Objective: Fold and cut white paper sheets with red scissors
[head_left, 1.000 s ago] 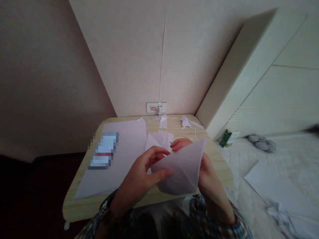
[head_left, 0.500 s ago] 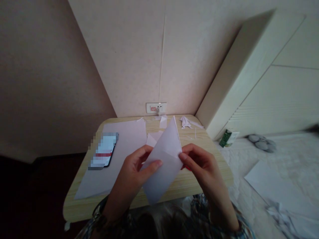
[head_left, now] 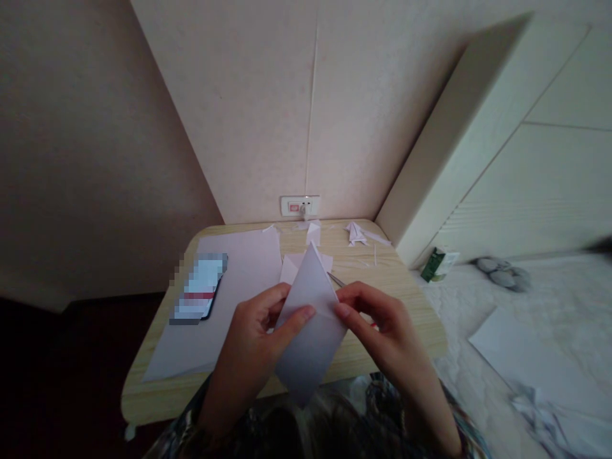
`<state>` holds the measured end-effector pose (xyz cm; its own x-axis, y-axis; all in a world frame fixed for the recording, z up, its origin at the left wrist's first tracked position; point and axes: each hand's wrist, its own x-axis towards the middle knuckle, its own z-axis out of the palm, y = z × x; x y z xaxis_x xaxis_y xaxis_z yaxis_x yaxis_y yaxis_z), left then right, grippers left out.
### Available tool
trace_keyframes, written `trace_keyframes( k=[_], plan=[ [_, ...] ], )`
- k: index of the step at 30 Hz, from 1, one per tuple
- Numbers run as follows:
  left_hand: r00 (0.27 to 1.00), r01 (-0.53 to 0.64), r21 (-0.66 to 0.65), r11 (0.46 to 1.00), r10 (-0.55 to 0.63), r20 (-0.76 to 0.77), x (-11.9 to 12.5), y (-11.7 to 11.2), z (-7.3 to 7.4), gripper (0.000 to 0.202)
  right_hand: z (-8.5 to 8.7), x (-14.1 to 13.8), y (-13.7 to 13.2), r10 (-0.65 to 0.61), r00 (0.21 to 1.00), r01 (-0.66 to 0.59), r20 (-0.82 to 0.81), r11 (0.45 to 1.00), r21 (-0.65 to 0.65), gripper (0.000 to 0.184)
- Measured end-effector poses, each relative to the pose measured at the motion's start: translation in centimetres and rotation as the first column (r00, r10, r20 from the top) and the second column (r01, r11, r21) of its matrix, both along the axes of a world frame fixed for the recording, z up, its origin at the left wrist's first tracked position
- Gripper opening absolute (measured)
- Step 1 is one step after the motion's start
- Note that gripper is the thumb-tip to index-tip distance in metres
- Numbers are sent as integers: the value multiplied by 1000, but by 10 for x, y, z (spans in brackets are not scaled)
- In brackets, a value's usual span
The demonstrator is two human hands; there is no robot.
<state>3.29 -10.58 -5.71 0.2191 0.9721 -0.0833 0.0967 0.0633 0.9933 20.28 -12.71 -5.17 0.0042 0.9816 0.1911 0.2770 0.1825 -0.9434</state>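
A folded sheet of white paper, shaped like a long kite, is held up above the table with its point toward the wall. My left hand grips its left side, thumb flat on the front and fingers behind. At the right edge, my right hand pinches the paper between thumb and index finger. Behind the right hand, scissors lie on the table, their blade tips and a bit of red handle showing. More folded paper lies beyond the held sheet, partly hidden by it.
The small wooden table stands against the wall. On its left, a phone rests on large white sheets. A folded paper figure and paper strips lie at the back. Right of the table are a bed, a green-white carton and loose paper.
The folded paper has turned more upright, its tip moving left and down toward me. My right hand has shifted slightly left with it, and the scissors' blades have come into sight.
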Motion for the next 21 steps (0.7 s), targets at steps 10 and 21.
trace_keyframes(
  k=[10,21],
  plan=[
    [999,38,-12,999,-38,9,3,-3,0,17,2,-6,-1,-67,997,68,-27,997,33,21],
    [989,133,-27,991,-134,-69,2,-3,-1,18,2,-10,0,-109,993,112,-50,991,66,15]
  ],
)
